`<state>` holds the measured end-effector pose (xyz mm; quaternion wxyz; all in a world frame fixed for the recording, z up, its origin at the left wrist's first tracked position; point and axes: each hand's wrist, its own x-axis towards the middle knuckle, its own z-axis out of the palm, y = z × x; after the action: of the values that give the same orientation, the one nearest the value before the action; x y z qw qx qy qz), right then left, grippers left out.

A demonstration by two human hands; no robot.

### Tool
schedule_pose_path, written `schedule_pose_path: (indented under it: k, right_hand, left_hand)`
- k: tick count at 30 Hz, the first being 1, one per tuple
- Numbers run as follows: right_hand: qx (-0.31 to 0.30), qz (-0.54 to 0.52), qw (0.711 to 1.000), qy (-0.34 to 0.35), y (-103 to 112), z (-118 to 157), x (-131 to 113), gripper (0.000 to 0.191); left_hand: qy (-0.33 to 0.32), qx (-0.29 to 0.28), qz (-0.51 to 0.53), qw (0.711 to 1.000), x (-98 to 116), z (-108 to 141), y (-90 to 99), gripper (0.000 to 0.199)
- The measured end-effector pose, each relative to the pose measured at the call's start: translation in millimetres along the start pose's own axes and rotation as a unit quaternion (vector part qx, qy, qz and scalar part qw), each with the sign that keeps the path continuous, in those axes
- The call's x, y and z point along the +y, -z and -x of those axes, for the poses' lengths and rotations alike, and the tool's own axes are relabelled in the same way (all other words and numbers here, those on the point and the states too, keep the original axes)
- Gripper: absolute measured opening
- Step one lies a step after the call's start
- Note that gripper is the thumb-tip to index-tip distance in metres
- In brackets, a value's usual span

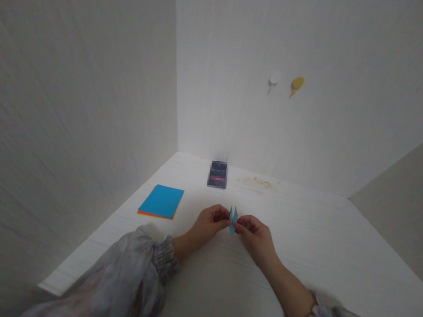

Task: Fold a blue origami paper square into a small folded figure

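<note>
Between my hands, above the white table, is a small piece of folded light-blue paper (233, 221) with two upright points at its top. My left hand (210, 223) pinches its left side between thumb and fingers, and a ring shows on one finger. On the right side, my right hand (256, 235) grips the same folded paper with thumb and fingertips. The fingertips partly cover the paper, so its lower folds are hard to make out. To the left of my left hand lies a stack of square coloured paper (161, 201), blue on top with orange edges beneath.
A dark, blurred-out phone-like object (218, 174) lies near the back wall. Beside it, a tan mark (259, 183) shows on the white table (302, 227). A white hook (274, 79) and a yellow hook (297, 83) are on the back wall. Walls enclose the left and right.
</note>
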<state>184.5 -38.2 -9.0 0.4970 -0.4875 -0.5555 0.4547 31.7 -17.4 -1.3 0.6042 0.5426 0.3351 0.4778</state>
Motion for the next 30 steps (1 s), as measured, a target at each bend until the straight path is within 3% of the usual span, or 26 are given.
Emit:
schedule_pose_path:
  k: [9, 16, 24, 30]
  right_hand:
    - [-0.002, -0.011, 1.0, -0.015, -2.7, 0.8, -2.3, 0.014]
    - [-0.013, -0.061, 0.998, -0.026, -3.8, 1.4, -4.3, 0.015]
    - [-0.005, -0.057, 0.997, -0.049, -3.6, 1.3, -3.5, 0.015]
    - [-0.005, -0.038, 0.999, -0.019, -4.5, 3.3, -5.8, 0.015]
  left_hand:
    - [0.004, 0.028, 0.021, 0.999, -3.5, -0.7, -0.6, 0.033]
    - [-0.011, 0.03, -0.015, 0.999, -3.4, 0.7, -1.1, 0.032]
    - [0.002, 0.009, -0.008, 1.0, -3.4, -0.8, -1.3, 0.039]
    - [0.009, -0.011, 0.026, 1.0, -0.8, 0.2, -0.9, 0.046]
